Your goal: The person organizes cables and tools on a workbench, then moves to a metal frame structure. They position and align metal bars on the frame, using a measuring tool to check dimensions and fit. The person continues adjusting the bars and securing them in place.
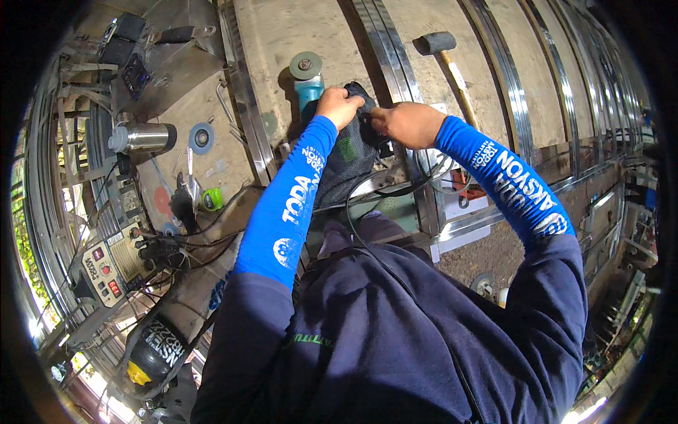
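A dark, mesh-like piece of fabric point(346, 159) with a faint green patch hangs bunched between my hands. Its exact kind is hard to make out. My left hand point(337, 110) is closed on its upper edge, while my right hand point(408, 125) pinches it from the other side, fingertips partly hidden. Just beyond my left hand lies a teal angle grinder point(308, 90) with a round disc point(306, 65) facing up. The fabric and my hand cover part of its body. A black cable point(351, 219) loops down from the fabric's right side over my lap.
A rubber mallet point(435, 44) with a wooden handle lies beyond my right hand. Shiny steel tubes point(390, 53) cross the bench. To the left are a steel tumbler point(143, 137), a blue-rimmed disc point(201, 138), a green tape measure point(212, 199) and a welding machine point(113, 265).
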